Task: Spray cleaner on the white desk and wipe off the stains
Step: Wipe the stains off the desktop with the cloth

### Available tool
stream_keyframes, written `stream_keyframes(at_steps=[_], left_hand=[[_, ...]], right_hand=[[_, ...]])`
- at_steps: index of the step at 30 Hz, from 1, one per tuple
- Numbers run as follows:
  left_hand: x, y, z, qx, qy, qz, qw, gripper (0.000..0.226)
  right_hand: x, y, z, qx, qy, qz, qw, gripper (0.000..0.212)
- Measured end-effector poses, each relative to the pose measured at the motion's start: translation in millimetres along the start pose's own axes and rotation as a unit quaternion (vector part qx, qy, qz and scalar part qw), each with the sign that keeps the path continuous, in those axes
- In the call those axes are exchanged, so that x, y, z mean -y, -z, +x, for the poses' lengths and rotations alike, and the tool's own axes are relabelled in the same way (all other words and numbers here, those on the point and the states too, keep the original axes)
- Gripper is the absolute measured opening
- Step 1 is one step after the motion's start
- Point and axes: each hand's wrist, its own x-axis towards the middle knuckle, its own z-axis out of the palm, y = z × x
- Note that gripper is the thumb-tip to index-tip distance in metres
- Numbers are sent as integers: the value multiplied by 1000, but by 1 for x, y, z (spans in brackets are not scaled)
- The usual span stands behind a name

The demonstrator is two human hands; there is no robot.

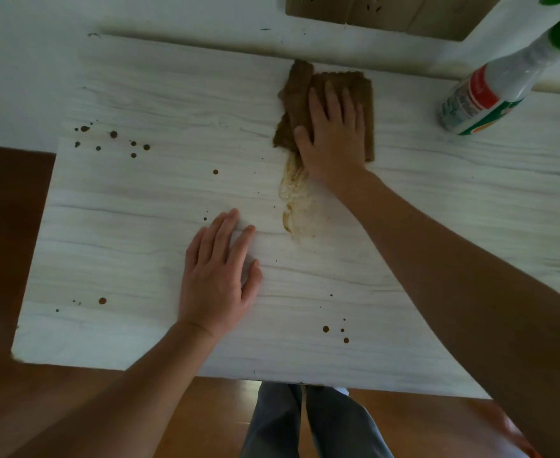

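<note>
White desk (pixel 159 94) — wiping under way. Right hand (pixel 333 133) flat, fingers spread, pressing the brown cloth (pixel 297 90) at a smeared streak (pixel 297 200). Left hand (pixel 217 272) flat and bare, gripping nothing. Spray bottle (pixel 490 90) stands far right. Brown spots (pixel 113 140) remain — most stains left.

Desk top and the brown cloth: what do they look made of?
Desk top: likely laminate or film with a pale printed wood grain, smooth and matte; spots bead on it. Brown cloth: soft woven or microfibre fabric, folded, with a scalloped edge, pressed flat under the right hand.
</note>
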Motion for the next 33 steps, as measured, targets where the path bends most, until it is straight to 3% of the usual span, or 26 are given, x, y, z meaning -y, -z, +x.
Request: stream_keyframes(at_steps=[5, 7, 12, 16, 18, 23, 27, 29, 33], left_hand=[[0, 0, 0, 7, 0, 1, 1000, 52], [0, 0, 0, 4, 0, 1, 1000, 52], [0, 0, -1, -4, 0, -5, 1000, 51], [-1, -1, 0, -7, -2, -13, 1000, 51], [0, -1, 0, -3, 0, -12, 1000, 51], [0, -3, 0, 4, 1, -10, 1000, 52], [1, -3, -1, 10, 0, -3, 1000, 52], [1, -3, -1, 10, 3, -3, 1000, 52], [0, -3, -1, 11, 4, -8, 1000, 54]], right_hand=[[5, -9, -51, 28, 137, -4, 990, 66], [-15, -6, -59, 26, 154, 0, 988, 65], [-70, 8, -39, -2, 41, -9, 999, 65], [-55, 11, -7, -14, -63, 2, 998, 66], [-24, 8, 5, -12, -50, 2, 999, 65], [69, -10, 11, 7, 103, -8, 995, 65], [70, -17, 9, 9, 168, 1, 986, 65], [48, -13, 14, -9, 158, 5, 987, 67], [-13, -2, 20, -35, 39, 9, 999, 69]])
